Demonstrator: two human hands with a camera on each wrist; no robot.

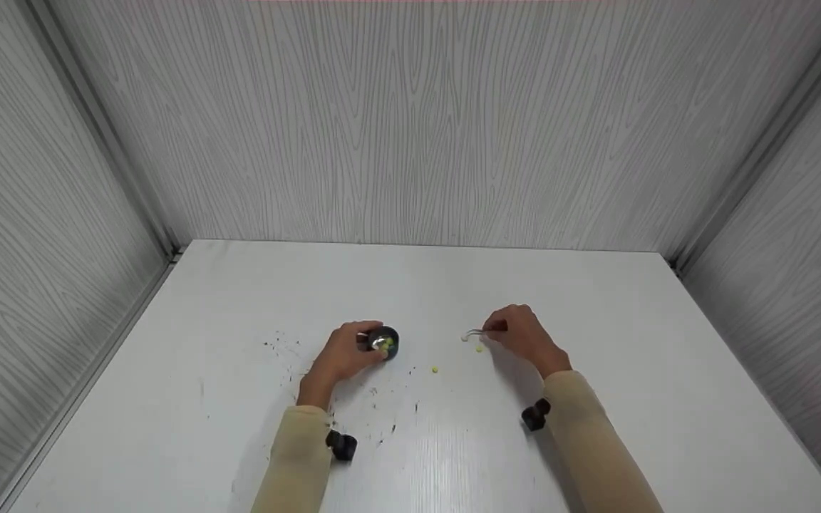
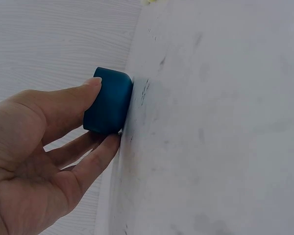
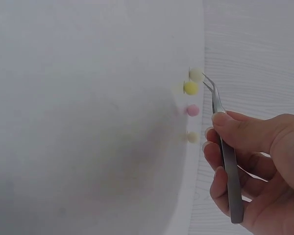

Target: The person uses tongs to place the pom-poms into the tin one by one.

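The left hand (image 1: 343, 353) grips a small teal cup (image 2: 108, 100) between thumb and fingers, standing left of the table's midline with green-yellow balls (image 1: 387, 344) inside. The right hand (image 1: 521, 333) pinches bent-tipped tweezers (image 3: 229, 164), their points at a pale ball (image 3: 196, 75) on the table's right half. Just beside lies a yellow ball (image 3: 190, 88), then a pink ball (image 3: 193, 110) and a cream ball (image 3: 192, 137); a yellow-green ball (image 1: 435, 370) sits between the hands. Dark specks (image 1: 266, 343) mark the white table (image 1: 560, 285) around the left hand, towards the left edge. Beyond the back edge rises a grey wood-grain back wall (image 1: 410, 121); matching side walls (image 1: 795, 285) flank it, with metal strips at the corners.

Whether the tips clasp the pale ball or only touch it cannot be told. The cup's contents cannot be counted, and the pink ball cannot be made out from the head. The table's near edge and both beige sleeves (image 1: 596, 442) are cut off below.
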